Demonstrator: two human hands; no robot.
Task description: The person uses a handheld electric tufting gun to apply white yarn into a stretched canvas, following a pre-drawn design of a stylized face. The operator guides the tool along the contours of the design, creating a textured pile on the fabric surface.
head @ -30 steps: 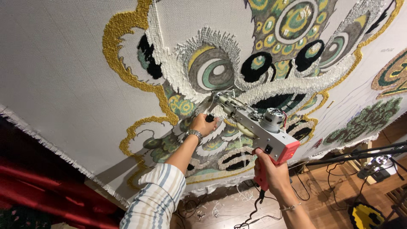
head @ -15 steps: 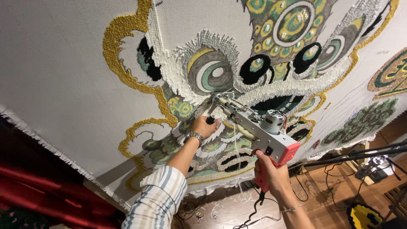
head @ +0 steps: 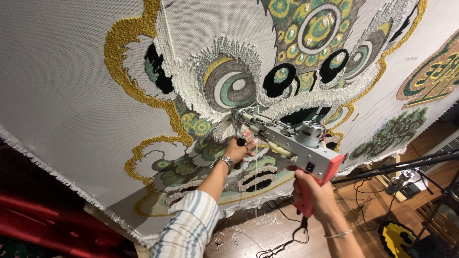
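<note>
Grey metal tufting gun (head: pixel 291 143) presses its tip against the patterned cloth (head: pixel 71 71) at centre. Right hand (head: pixel 313 196) is wrapped tight round its red grip; left hand (head: pixel 236 150) is clenched on the black front handle (head: pixel 240 142).

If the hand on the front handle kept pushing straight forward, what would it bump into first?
Probably the stretched cloth with its tufted pattern: the left hand already sits close against it, though depth is unclear.
</note>
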